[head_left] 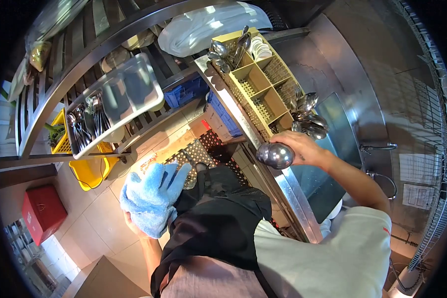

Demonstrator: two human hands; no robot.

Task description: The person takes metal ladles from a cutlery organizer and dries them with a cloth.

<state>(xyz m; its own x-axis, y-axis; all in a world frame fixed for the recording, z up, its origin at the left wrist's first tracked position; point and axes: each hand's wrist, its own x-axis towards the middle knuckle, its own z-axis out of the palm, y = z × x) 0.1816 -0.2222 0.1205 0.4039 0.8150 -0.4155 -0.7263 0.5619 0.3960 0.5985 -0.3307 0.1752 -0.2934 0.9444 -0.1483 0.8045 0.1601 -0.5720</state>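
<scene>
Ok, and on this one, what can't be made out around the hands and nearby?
All in the head view:
Left hand: most of its fingers, covered by the blue cloth.
Metal utensils: handles and exact number, hidden by the right hand.
Sink: part of its inside, behind the right forearm.
Red box: its markings, too small to read.

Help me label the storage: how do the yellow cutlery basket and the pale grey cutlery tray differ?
The yellow cutlery basket has perforated walls; the pale grey cutlery tray's look solid. The basket has more compartments than the tray. The basket is beside the sink, the tray at the slatted rack. Both hold metal cutlery.
</scene>
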